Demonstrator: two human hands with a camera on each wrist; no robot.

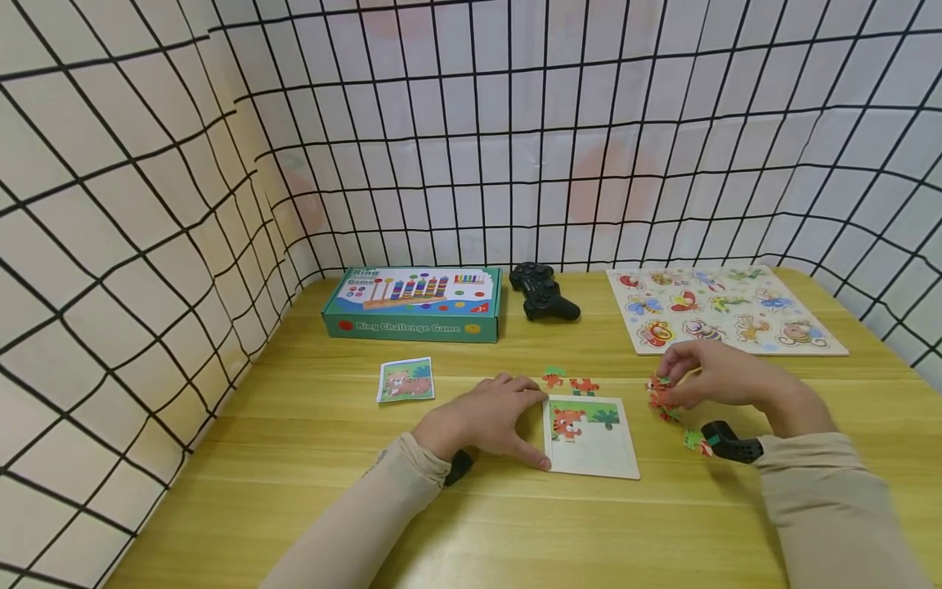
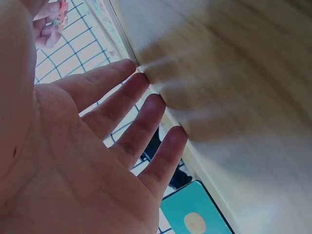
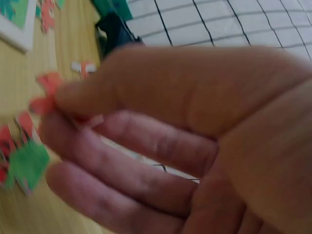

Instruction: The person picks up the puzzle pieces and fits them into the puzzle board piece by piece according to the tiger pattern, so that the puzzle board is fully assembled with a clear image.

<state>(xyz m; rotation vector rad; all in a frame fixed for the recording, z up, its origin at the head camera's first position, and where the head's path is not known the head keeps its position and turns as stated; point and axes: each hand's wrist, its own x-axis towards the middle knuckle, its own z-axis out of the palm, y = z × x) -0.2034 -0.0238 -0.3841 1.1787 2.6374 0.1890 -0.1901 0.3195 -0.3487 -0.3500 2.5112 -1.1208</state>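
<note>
My right hand [image 1: 717, 378] pinches an orange puzzle piece [image 3: 48, 85] between thumb and fingers, to the right of the puzzle board [image 1: 594, 458]. More orange and green pieces lie near its fingertips, among them a green and red piece [image 3: 29, 163] in the right wrist view. Fingers spread, my left hand [image 1: 489, 415] rests on the table, with thumb and fingertips at the board's left edge. Set in the board's upper part are an orange tiger head [image 1: 565, 422] and green pieces. Beyond the board's far edge lie two loose pieces [image 1: 585, 385].
A picture card [image 1: 407, 381] lies left of the board. Behind stand a green Ring Challenge Game box [image 1: 412, 329] and a black game controller [image 1: 548, 298]. An animal puzzle board [image 1: 724, 315] lies at back right. Black-grid curtains surround the table.
</note>
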